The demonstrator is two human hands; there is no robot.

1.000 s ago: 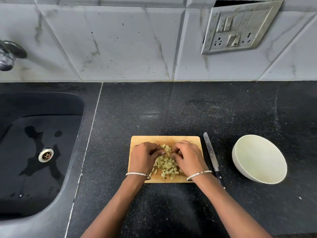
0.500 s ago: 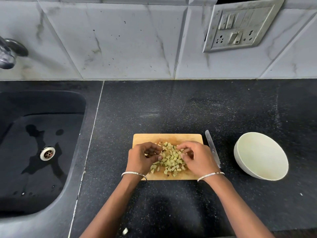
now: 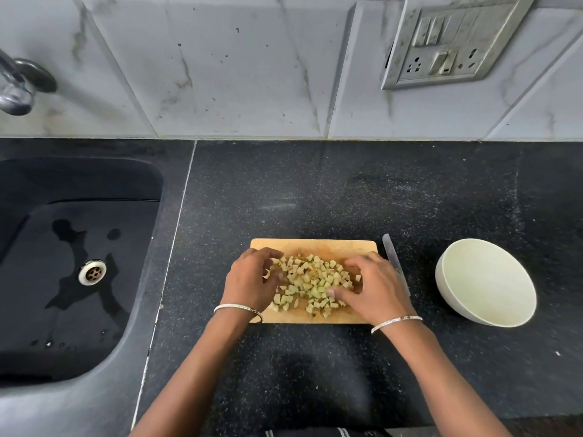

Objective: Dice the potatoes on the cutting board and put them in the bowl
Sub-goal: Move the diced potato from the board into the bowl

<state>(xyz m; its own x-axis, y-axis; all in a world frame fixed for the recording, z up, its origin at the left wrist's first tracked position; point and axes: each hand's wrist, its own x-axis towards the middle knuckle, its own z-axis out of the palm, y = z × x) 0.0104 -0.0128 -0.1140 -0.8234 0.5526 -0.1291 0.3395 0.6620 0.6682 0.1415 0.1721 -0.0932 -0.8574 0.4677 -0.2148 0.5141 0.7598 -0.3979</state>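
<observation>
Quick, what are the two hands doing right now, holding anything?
Left hand: curled against the diced potatoes; grip cannot be told.
Right hand: open, fingers arched over the diced potatoes.

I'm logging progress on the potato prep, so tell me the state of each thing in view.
Cutting board, lying flat, in use.
Potato pieces, diced, piled on the cutting board.
Bowl, upright, empty.
Knife, lying beside the cutting board, unheld.
Left hand, fingers curled at the pile's left edge; grip unclear.
Right hand, fingers bent over the pile's right side; grip unclear.
Sink, wet in patches.
</observation>
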